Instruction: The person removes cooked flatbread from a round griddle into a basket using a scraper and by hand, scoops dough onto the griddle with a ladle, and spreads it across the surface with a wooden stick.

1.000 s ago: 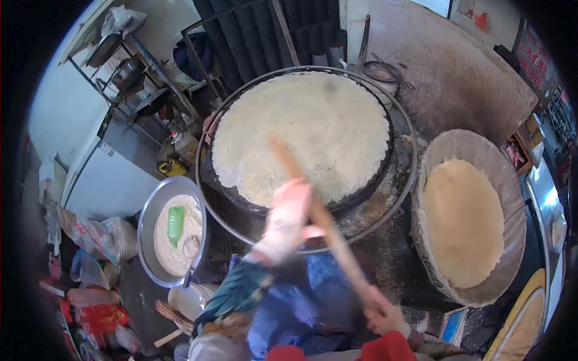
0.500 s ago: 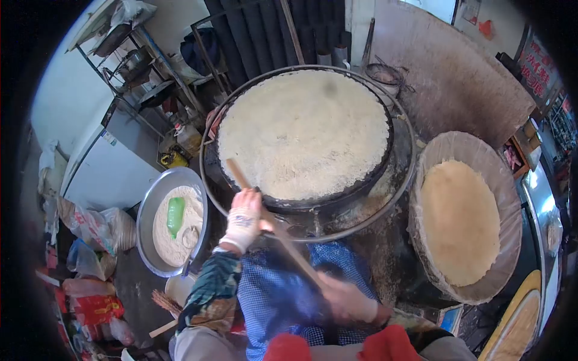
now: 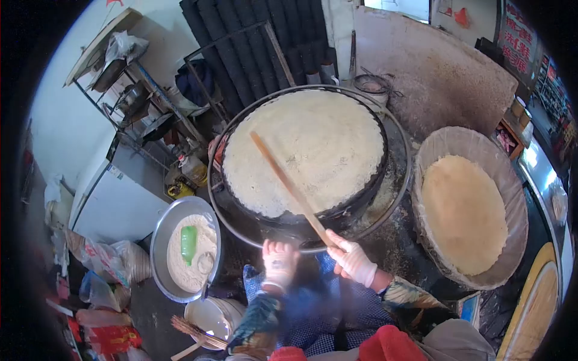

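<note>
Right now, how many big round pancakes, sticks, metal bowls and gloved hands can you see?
Pancakes: 2, one on the griddle and one in the basket
Sticks: 1, the stick held by the right hand
Metal bowls: 1, the bowl
Gloved hands: 2, counting the left hand
Total: 6

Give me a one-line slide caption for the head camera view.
Gloved right hand holds a long wooden stick over a large flatbread on a round griddle.

Metal basin of batter (image 3: 161, 240), basket of stacked pancakes (image 3: 512, 198), brush (image 3: 195, 334)
</note>
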